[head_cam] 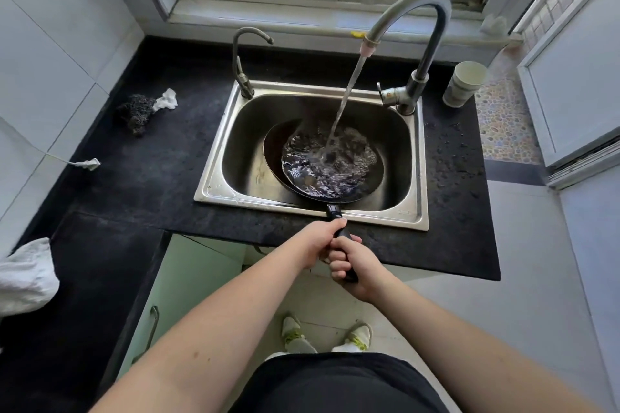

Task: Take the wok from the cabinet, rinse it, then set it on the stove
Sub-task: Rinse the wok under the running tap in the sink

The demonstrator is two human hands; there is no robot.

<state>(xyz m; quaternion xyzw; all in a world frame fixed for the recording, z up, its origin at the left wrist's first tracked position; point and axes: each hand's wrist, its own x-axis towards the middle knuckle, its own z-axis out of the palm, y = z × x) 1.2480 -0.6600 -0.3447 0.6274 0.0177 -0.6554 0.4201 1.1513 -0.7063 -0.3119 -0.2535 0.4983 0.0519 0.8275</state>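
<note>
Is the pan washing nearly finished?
About halfway. Done: the round black wok is out of the cabinet. Now: both hands, left hand and right hand, hold its handle while tap water fills it. Left: setting it on the stove, not in view.

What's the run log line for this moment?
stage: rinsing | wok: in sink, under running tap | both hands: gripping handle | stove: not visible

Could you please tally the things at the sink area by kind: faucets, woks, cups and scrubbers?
Faucets: 2, the large faucet and the small faucet
Woks: 1, the wok
Cups: 1, the cup
Scrubbers: 1, the dark scrubber
Total: 5
</note>
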